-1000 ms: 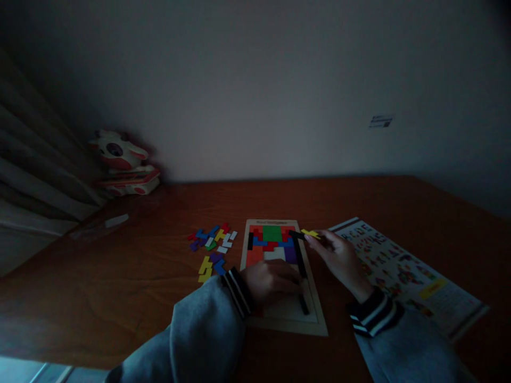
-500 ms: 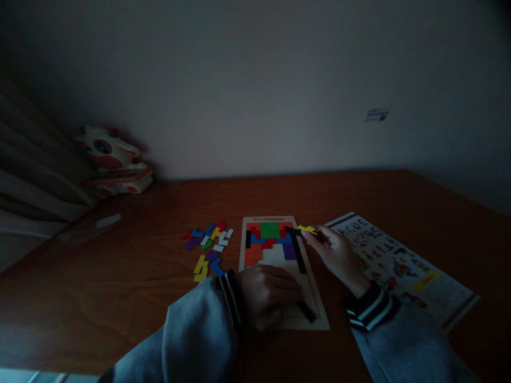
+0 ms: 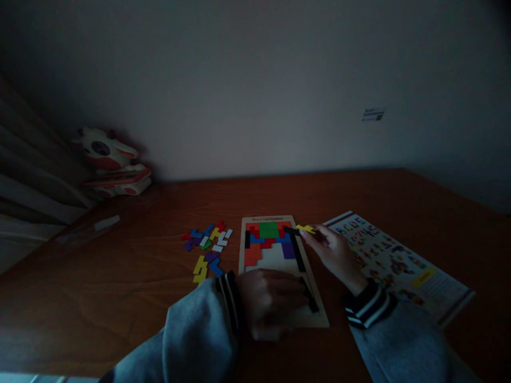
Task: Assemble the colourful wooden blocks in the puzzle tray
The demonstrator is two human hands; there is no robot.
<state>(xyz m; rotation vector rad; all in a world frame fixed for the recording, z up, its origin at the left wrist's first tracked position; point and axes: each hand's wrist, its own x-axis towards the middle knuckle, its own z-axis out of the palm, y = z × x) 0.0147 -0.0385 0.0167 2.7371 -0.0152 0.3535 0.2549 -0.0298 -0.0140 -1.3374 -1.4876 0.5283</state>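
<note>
The left hand (image 3: 271,300) reaches over the near half of the puzzle board (image 3: 315,314), its fingers at a black piece (image 3: 309,297) by the right edge. Apart from it, the right hand (image 3: 333,252) pinches a yellow piece (image 3: 305,229) and a black one (image 3: 293,232) above the board's far right corner.

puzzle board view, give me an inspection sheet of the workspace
Surface: brown wooden table, dimly lit
Things: puzzle board partly filled; loose coloured pieces to its left
Clutter: printed sheet right of the board; pale strip at far left
Grips: left grip over the board, fingers by a black piece; right grip holds a yellow piece
Cables: nothing seen
Surroundings: wall, curtain, cow-like figure
</note>
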